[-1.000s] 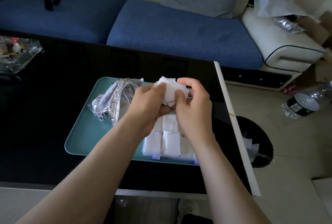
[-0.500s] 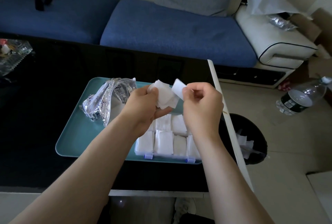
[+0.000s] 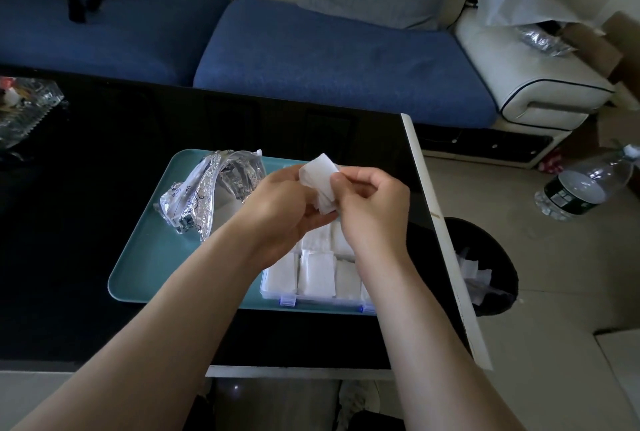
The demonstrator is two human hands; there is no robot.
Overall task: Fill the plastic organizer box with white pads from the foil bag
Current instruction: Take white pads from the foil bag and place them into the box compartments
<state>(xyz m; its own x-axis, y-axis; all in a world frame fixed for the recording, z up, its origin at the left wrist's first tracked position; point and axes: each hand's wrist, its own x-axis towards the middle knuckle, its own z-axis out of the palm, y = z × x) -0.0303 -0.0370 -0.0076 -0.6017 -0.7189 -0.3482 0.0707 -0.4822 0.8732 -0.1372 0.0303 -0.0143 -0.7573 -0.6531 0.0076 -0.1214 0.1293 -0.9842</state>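
so, left hand (image 3: 282, 204): fingers curled round stacked pads (image 3: 320, 176), above the box (image 3: 274, 295)
right hand (image 3: 375, 204): pinches one, likely to peel it free

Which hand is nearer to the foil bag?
Left. The left hand is just beside the foil bag, on its right; the right hand is farther right, beyond the left.

Crinkled shiny foil bag (image 3: 207, 193), clear plastic organizer box (image 3: 277, 294), soft matt white pads (image 3: 317, 275), glossy black table (image 3: 104, 140)
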